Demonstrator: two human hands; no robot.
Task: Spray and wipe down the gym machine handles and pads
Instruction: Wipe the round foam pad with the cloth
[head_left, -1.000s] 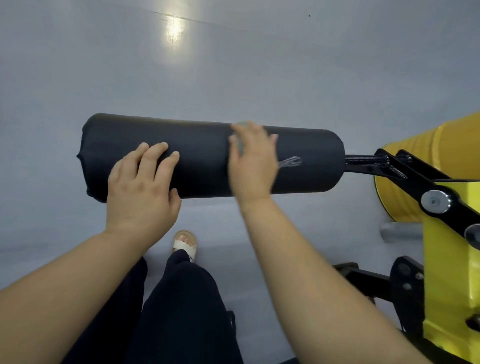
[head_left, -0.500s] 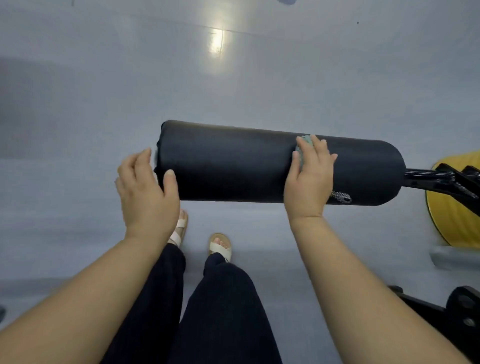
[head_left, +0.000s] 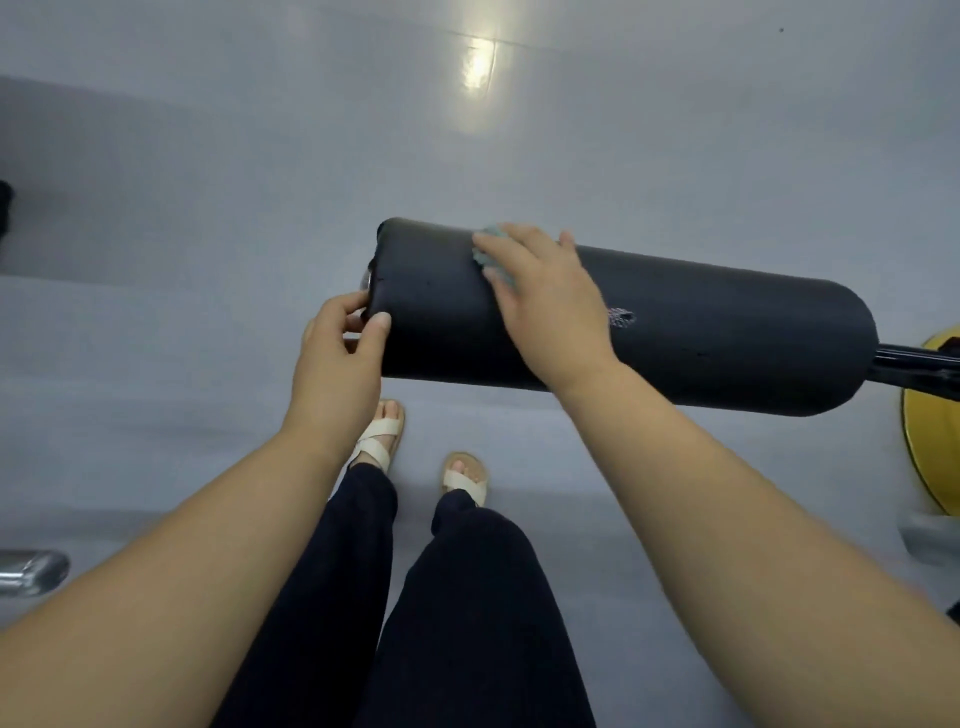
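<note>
Broadly, a grey floor (head_left: 208, 260) lies beneath a black foam roller pad (head_left: 727, 338), which runs nearly level and is carried at its right end on a black bar (head_left: 914, 366) leading to a yellow machine part (head_left: 935, 457) just beyond that end. At the pad's free left end the left hand (head_left: 337, 358) has its grip clamped on the rim, thumb on the near side and fingers curled round the end face. The right hand (head_left: 550, 306) lies on the pad's top just right of that end, grip apart, flat fingers pressing a small teal cloth (head_left: 491, 260) against the pad.
</note>
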